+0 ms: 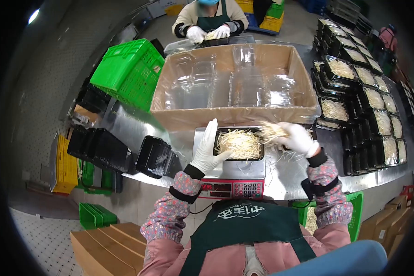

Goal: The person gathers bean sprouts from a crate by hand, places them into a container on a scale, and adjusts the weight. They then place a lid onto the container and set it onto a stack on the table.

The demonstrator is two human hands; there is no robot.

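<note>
My left hand [209, 149], in a white glove, lies along the left side of a black plastic tray [239, 159], its thumb stretched away from the fingers. The tray is heaped with pale bean sprouts [239, 144] and sits on the steel plate of a red digital scale [232, 188]. Just right of the tray, my gloved right hand [299, 139] is closed around a bunch of bean sprouts [272, 133]. Loose sprouts lie on the metal table [280, 177] below this hand.
A large cardboard box [234, 116] of clear plastic lids stands beyond the scale. Filled trays [384, 124] are stacked at right, empty black trays [152, 156] at left. A green crate [124, 66] leans at far left. Across the table, a co-worker [210, 20] handles another tray.
</note>
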